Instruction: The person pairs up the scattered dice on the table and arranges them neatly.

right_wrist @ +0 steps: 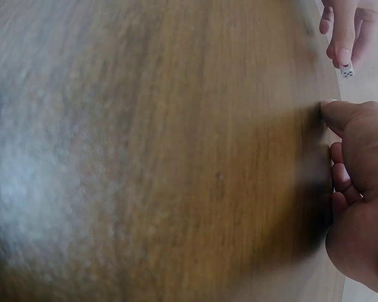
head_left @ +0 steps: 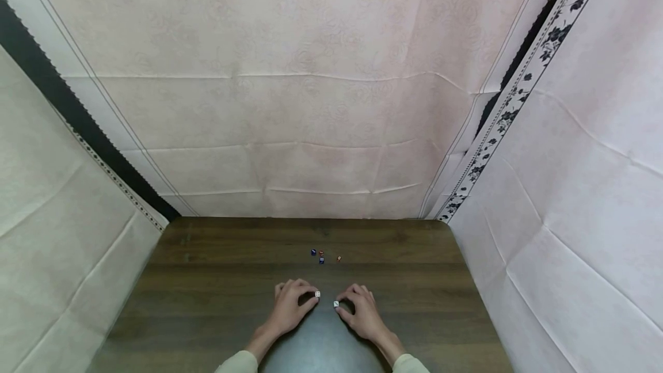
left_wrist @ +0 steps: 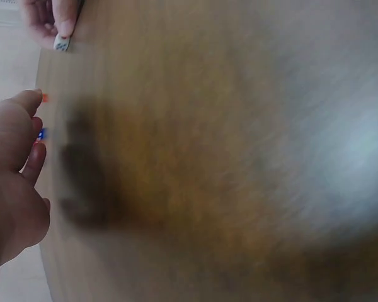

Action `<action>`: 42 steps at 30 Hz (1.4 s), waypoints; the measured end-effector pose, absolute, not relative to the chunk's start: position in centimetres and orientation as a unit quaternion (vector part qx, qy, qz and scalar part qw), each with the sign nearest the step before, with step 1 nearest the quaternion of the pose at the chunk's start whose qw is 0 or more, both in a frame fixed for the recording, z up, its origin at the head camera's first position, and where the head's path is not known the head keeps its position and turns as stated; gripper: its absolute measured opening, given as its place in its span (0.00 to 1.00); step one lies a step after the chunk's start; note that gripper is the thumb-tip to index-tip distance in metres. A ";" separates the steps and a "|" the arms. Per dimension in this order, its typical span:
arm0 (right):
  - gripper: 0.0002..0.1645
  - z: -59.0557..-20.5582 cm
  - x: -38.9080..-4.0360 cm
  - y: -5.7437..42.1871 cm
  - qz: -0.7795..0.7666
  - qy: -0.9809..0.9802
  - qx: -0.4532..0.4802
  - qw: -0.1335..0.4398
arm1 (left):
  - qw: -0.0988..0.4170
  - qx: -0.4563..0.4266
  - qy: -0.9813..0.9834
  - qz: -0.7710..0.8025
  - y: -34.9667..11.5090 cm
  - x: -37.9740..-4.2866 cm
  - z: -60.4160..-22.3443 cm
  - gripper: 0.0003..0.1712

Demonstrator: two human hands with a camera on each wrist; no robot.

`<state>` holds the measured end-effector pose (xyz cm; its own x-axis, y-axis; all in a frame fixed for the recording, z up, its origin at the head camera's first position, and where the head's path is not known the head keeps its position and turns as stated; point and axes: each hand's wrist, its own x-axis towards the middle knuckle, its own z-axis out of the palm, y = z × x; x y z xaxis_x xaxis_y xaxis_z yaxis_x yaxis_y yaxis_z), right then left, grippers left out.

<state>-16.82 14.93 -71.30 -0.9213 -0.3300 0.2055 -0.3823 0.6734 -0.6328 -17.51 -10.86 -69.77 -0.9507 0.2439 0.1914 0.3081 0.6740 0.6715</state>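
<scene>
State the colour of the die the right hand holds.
The die: white with dark pips, clearest from the left wrist.

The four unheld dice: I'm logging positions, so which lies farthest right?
The red die standing alone; the other red die and both blue dice cluster to its left.

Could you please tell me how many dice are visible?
6: the left hand pinches a white die, the right hand another white die; farther back on the wooden table lie a blue die, a second blue die, an orange-red die and, rightmost, a second orange-red die.
</scene>
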 end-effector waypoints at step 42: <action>0.08 -72.1 -17.0 15.2 0.362 -0.905 0.215 0.063 | 0.118 -0.165 -0.922 -0.330 -7.0 -16.0 -72.4 0.08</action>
<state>-17.03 15.23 -72.10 -0.8993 -0.3442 0.2697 -0.4353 0.6454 -0.6276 -15.96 -6.98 -72.40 -0.9173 0.2271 0.3270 0.3831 0.7271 0.5697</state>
